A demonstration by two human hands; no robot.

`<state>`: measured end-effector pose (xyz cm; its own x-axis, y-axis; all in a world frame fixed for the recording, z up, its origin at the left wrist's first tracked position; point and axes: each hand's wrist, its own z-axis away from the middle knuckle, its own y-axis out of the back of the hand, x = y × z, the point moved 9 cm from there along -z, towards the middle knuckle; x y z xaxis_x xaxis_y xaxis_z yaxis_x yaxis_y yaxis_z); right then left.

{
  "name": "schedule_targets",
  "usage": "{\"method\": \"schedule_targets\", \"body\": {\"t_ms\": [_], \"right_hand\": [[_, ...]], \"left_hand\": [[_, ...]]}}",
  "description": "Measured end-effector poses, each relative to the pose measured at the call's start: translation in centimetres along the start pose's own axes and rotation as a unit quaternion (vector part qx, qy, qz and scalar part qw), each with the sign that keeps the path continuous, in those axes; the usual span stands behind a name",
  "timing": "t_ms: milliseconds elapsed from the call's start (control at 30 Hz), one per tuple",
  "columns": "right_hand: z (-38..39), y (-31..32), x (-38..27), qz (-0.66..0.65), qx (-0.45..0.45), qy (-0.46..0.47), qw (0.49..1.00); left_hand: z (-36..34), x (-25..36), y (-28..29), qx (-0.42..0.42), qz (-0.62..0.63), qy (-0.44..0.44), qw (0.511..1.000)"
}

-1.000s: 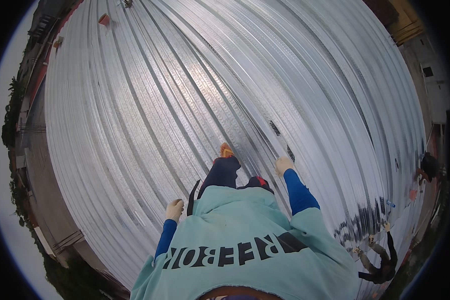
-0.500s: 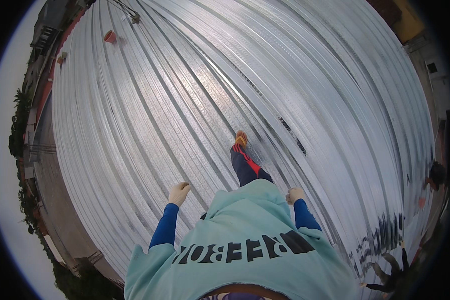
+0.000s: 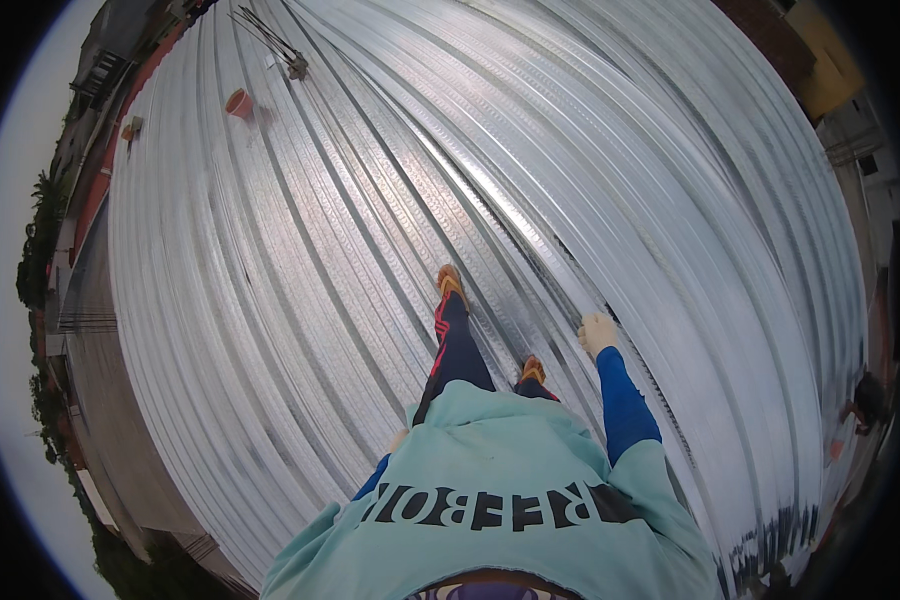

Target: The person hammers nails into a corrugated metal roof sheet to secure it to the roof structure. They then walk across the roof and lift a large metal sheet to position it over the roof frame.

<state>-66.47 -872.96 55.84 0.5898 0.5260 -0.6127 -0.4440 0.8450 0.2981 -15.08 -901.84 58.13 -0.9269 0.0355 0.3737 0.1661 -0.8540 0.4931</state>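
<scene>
R hand narrow, fingers curled in, nothing seen in it; L hand mostly hidden, can't tell state. Ribbed metal sheeting underfoot, below both hands: prob. stiff lengthwise, bendy crosswise, slick, dent-prone; hold best along edges.

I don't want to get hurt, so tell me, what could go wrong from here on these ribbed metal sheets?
The ribbed metal sheets look shiny, so your front foot, in what looks like a strapped sandal, might slip.

The raised ribs run lengthwise beside both feet and could turn an ankle.

Farther ahead, the reddish pot-like container and the bundle of long thin pieces might trip you if you went that way.
</scene>
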Motion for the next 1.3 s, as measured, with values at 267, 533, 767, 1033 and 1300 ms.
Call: {"method": "schedule_targets", "body": {"t_ms": [267,533,767,1033,1300], "right_hand": [[-5.4,-12.3,-8.6,-0.064,0.055,-0.059,0.995],[-8.9,-23.6,-9.0,-0.345,0.049,-0.227,0.909],[-17.0,-36.7,-19.8,-0.504,-0.008,-0.129,0.854],[-26.6,-51.1,-31.0,-0.661,0.023,-0.201,0.722],[-34.4,-61.9,-43.6,-0.717,0.021,-0.178,0.673]], "left_hand": [[-22.9,11.6,20.8,-0.030,0.068,0.027,0.997],[-36.1,35.0,44.7,0.073,0.042,-0.120,0.989],[-47.8,43.0,45.1,-0.019,-0.070,-0.186,0.980],[-53.1,54.4,50.4,-0.021,-0.098,-0.201,0.974],[-66.7,58.4,54.7,-0.063,0.125,-0.105,0.985]]}}
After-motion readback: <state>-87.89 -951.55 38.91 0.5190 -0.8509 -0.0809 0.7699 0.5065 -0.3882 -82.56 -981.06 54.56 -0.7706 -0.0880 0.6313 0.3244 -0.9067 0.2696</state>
